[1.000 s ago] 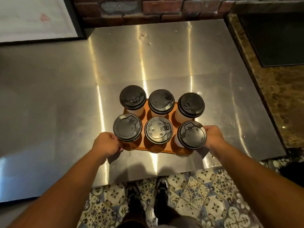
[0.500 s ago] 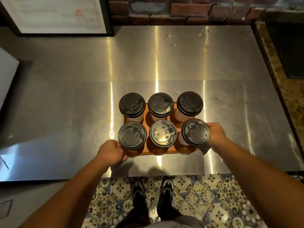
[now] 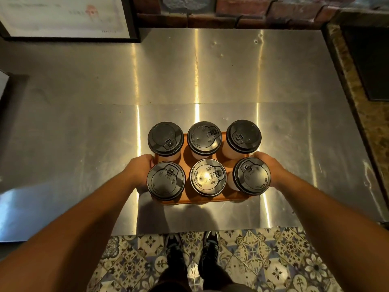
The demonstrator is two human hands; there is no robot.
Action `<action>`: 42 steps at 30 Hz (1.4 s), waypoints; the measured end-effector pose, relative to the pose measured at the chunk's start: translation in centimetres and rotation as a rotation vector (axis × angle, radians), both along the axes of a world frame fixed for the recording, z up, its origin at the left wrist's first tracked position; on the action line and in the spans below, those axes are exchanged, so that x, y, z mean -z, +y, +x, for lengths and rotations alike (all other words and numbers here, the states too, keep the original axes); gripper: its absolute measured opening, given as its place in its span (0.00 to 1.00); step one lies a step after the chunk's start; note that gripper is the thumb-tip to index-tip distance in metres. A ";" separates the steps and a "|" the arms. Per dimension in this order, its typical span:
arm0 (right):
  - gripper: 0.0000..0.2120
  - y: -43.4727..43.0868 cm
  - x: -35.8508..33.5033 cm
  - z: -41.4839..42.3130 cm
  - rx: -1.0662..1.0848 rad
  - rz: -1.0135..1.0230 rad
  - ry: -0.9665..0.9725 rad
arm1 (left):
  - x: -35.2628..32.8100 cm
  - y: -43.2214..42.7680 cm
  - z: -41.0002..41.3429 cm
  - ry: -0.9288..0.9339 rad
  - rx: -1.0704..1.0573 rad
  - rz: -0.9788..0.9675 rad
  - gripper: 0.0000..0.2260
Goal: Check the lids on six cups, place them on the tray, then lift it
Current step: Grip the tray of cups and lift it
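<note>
Steel counter (image 3: 84, 133), brick wall (image 3: 231, 15), patterned floor tiles (image 3: 263, 260).

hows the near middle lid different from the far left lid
The near middle lid catches bright glare; the far left lid looks dark. The near middle lid's tab sits right of centre; the far left lid's, toward its near edge. Both are black and round.

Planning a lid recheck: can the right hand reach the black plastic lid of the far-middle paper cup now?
Probably not as is: the right hand grips the orange tray. Freed, it could come from above; that black lid is uncovered.
</note>
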State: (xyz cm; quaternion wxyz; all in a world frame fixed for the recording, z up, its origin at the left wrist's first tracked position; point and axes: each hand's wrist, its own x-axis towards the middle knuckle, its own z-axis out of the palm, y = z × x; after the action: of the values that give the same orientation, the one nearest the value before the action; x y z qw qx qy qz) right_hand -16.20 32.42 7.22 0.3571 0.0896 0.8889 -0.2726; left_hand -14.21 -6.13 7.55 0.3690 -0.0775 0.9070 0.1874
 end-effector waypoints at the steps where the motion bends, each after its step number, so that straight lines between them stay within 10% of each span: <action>1: 0.27 0.0 0.0 -0.2 -0.013 0.000 -0.012 | 0.2 -0.1 -0.1 0.007 -0.008 0.023 0.22; 8: 0.16 -0.5 0.5 -0.1 0.194 -0.143 -0.005 | 1.1 0.3 0.5 0.075 -0.156 0.063 0.10; 15: 0.36 0.6 -0.9 0.4 0.034 -0.162 0.006 | 1.3 0.9 1.1 0.089 -0.216 0.069 0.05; 26: 0.18 0.2 -0.3 1.7 0.197 -0.434 0.155 | 0.7 -0.2 2.3 0.093 -0.566 0.296 0.14; 33: 0.25 -2.7 -0.5 3.8 0.655 -0.916 0.034 | -2.2 0.3 2.9 0.154 -0.357 0.190 0.12; 37: 0.05 -2.6 0.5 4.0 0.745 -0.955 0.027 | -2.7 0.2 3.4 0.176 -0.354 0.199 0.12; 42: 0.09 -1.8 0.9 4.2 0.725 -0.992 0.076 | -2.4 0.2 4.4 0.203 -0.431 0.322 0.08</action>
State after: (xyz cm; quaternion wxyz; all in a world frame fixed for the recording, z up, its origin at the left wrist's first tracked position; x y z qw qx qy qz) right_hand -12.00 30.63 6.28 0.2088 0.1997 0.5813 -0.7607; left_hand -9.86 -5.97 9.95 0.2357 -0.1896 0.8605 0.4099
